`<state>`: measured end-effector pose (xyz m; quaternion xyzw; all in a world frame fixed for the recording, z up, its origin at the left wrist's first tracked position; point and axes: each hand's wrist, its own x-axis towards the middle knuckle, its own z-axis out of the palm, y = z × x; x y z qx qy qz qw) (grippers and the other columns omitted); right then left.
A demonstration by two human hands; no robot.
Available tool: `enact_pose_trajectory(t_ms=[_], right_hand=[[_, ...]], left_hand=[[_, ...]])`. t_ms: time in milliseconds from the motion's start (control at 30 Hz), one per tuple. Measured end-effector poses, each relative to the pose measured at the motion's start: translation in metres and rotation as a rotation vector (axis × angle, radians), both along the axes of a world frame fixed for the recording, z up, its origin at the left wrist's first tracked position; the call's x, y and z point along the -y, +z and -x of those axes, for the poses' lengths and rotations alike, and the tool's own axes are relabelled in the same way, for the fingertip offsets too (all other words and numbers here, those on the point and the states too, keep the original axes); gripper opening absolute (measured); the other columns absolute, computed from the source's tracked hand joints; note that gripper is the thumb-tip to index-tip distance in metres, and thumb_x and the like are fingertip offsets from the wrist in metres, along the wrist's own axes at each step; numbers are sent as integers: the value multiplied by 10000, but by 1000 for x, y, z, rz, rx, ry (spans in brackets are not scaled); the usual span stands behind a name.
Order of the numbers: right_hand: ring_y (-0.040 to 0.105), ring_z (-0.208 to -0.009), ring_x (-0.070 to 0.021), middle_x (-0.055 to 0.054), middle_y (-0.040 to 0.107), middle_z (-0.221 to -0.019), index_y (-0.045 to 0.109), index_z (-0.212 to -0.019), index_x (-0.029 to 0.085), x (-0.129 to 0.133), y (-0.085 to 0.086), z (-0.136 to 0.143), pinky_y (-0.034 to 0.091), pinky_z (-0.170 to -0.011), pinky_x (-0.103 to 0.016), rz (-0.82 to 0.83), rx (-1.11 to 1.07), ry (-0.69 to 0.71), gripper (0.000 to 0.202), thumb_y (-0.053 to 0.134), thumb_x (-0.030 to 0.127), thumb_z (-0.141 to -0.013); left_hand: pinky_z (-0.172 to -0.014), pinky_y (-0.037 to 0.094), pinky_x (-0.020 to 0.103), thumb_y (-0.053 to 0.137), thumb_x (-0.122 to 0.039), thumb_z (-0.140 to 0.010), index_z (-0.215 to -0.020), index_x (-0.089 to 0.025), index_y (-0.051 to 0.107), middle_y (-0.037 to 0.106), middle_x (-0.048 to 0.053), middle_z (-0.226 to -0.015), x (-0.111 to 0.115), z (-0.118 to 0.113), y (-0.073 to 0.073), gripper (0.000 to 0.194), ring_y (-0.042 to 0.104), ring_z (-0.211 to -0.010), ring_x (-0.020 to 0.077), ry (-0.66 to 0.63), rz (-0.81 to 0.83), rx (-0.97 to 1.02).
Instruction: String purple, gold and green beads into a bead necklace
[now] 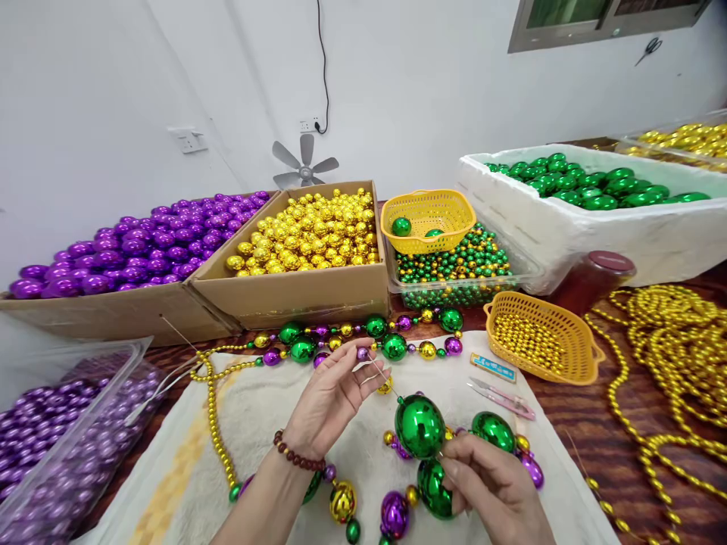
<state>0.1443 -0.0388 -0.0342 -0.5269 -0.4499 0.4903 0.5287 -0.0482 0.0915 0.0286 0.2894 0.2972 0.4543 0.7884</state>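
Along the left edge, a clear plastic tub of purple beads (51, 446) crowds the corner of the white towel (266, 401), and behind it a cardboard box of purple balls (136, 250) and a cardboard box of gold balls (310, 231) wall off the back of the table. A gold bead strand (214, 424) runs down the towel's left side, and a finished string of green, gold and purple balls (363, 341) lies across its far edge, leaving a bare patch of towel just in front of the boxes where the hands work.

At centre, the left hand (329, 397) is raised with its wrist bent, palm turned toward the wearer and a brown bead bracelet (298, 456) on the wrist; thumb and forefinger pinch a small purple bead (362, 353) on a thin wire (379, 372). Down that wire hangs a large green ball (420, 425), just off the right hand's fingertips. The right hand (491, 492) sits low near the frame's bottom edge, fingers curled and pinching the wire beside a second green ball (435, 488). More strung balls trail under both hands.

Right of the towel, small scissors (503, 397) and a yellow basket of gold beads (539, 337) lie near, then a heap of gold bead strands (670, 356) fills the wooden tabletop (596, 446) out to the right edge. Behind them stand a yellow basket (429, 219) on a tub of mixed beads (454, 276) and a white foam box of green balls (596, 204).
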Motion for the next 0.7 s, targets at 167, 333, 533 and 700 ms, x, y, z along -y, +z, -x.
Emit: enact_pose_trajectory(t_ms=[167, 333, 533, 700], right_hand=[[560, -475, -122, -3, 584, -617, 700, -768, 181, 0, 4, 1, 428, -468, -216, 5, 17, 0, 276, 612, 419, -876], [558, -468, -114, 4, 580, -609, 695, -765, 176, 1, 6, 0, 414, -455, -201, 38, 27, 5, 281, 613, 423, -873], [609, -535, -146, -10, 616, -661, 680, -887, 172, -9, 13, 5, 453, -489, -219, 38, 12, 8, 267, 593, 424, -888], [562, -471, -130, 20, 621, -696, 512, -1280, 201, -26, 18, 33, 479, -475, -234, 13, -15, -27, 443, 592, 388, -887]], left_hand=[[-1020, 449, 486, 595, -245, -903, -1052, -153, 677, 670, 64, -934, 1, 0, 0, 194, 664, -891, 181, 1, -12, 4], [-998, 457, 497, 620, -245, -885, -968, -160, 684, 661, 48, -921, 0, -1, 1, 135, 662, -859, 177, 11, -34, -4], [-944, 485, 426, 606, -246, -895, -994, -164, 681, 661, 38, -886, 4, -5, -2, 148, 643, -864, 165, 48, -78, -47], [-778, 503, 277, 632, -294, -869, -950, -158, 688, 681, 72, -962, 24, -24, -8, 168, 633, -949, 189, 146, -61, -84]])
